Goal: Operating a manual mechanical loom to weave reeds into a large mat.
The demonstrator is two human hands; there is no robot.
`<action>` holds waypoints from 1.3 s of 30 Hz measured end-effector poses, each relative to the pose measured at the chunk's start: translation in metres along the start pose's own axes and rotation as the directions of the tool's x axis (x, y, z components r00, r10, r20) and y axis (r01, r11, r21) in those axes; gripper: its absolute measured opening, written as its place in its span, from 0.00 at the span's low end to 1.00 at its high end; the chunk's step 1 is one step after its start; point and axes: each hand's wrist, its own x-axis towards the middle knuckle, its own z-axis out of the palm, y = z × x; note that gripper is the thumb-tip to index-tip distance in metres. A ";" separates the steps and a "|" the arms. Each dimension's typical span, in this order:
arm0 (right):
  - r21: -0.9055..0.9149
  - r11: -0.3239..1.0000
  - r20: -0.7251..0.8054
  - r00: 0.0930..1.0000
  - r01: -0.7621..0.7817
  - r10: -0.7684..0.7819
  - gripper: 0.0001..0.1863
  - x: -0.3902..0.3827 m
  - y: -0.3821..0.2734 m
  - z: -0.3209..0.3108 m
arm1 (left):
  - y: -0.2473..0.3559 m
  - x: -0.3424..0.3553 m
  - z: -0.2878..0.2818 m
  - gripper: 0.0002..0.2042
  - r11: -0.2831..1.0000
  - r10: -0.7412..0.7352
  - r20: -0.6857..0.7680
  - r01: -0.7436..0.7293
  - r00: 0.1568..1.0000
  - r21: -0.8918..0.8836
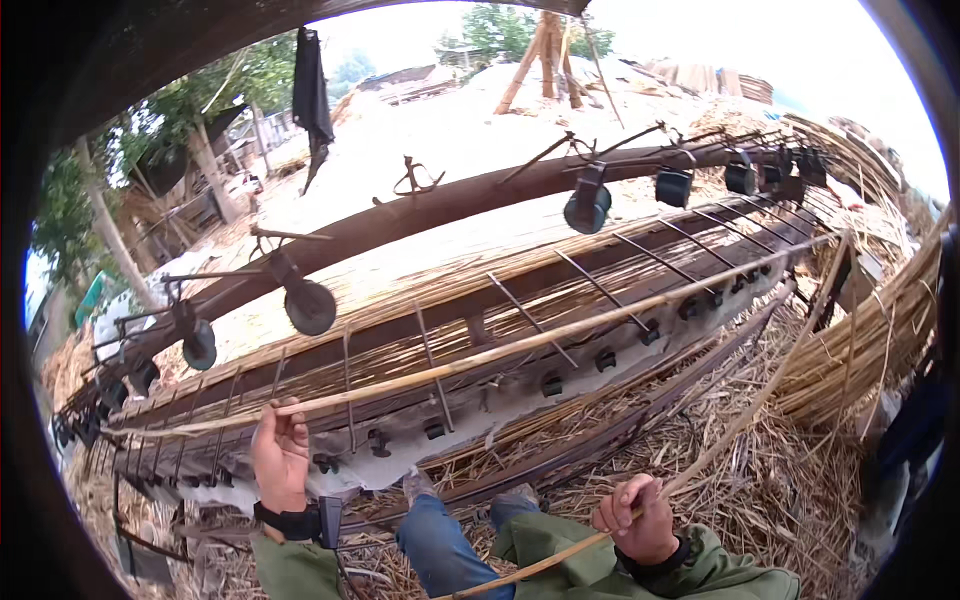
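My left hand (282, 458) is closed at the left of a long frame, its thumb and fingers pinching a pale reed stalk (470, 363). That stalk lies lengthwise across the thin metal rods of the frame (470, 330). Low and to the right, my right hand (640, 518) is wrapped round a second reed stalk (722, 445), which slants from the lower edge up toward the frame's right end. Round black spools (310, 306) hang from the brown pipe (420, 205) beyond the rods. Small black clips or guides (552, 384) line the near side.
A large bundle of reeds (850, 350) stands at the right. Loose straw (740, 500) covers the ground around my feet. Dark bars (590, 450) run low along the near side. Beyond the frame are a wooden pole tripod (548, 60), trees (200, 150) and a hanging dark cloth (311, 90).
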 end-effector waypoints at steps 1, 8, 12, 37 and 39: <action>0.026 0.999 -0.033 0.999 -0.021 0.022 0.21 -0.004 -0.010 -0.002 | -0.012 0.029 -0.006 0.09 0.999 -0.034 -0.051 0.033 0.998 -0.010; 0.149 0.989 -0.122 0.992 0.003 0.016 0.20 -0.017 -0.042 -0.017 | -0.054 0.105 -0.018 0.20 0.953 -0.266 -0.249 0.294 0.931 0.079; 0.166 0.986 -0.163 0.986 -0.009 0.037 0.19 -0.004 -0.051 -0.020 | -0.041 0.005 0.022 0.19 0.931 -0.172 -0.087 0.191 0.981 0.312; 0.057 0.998 -0.348 0.936 -0.033 0.051 0.22 0.043 -0.051 -0.033 | -0.179 -0.241 -0.012 0.10 0.690 -0.417 0.164 0.429 0.894 -0.584; 0.045 0.998 -0.378 0.924 -0.054 0.067 0.22 0.049 -0.049 -0.036 | -0.174 -0.236 -0.015 0.09 0.742 -0.368 0.168 0.398 0.914 -0.540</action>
